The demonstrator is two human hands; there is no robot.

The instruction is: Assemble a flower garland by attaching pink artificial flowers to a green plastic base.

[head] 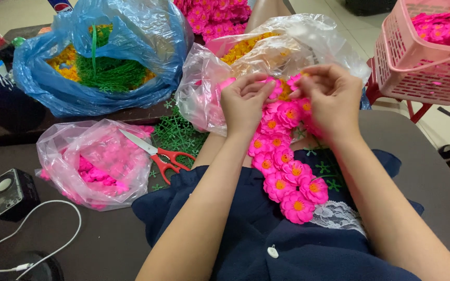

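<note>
The garland of pink fabric flowers (282, 171) hangs from both hands down onto the lap. The left hand (243, 104) and right hand (332, 96) pinch its top blossoms between fingertips. It looks light, floppy and easily crushed, best held at the flower centres. Red-handled scissors (157, 153) lie left of the left hand.

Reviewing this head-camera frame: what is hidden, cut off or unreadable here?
- Left hand and right hand: fingertips curl inward, so each grip on the pink flower garland is unclear.
- Garland's top end: hidden behind both hands.
- Pink basket: cut by the right edge.
- Blue bag: wrinkled plastic blurs its contents.
- Scissors: blade tip lies over the pink bag, slightly blurred.
</note>
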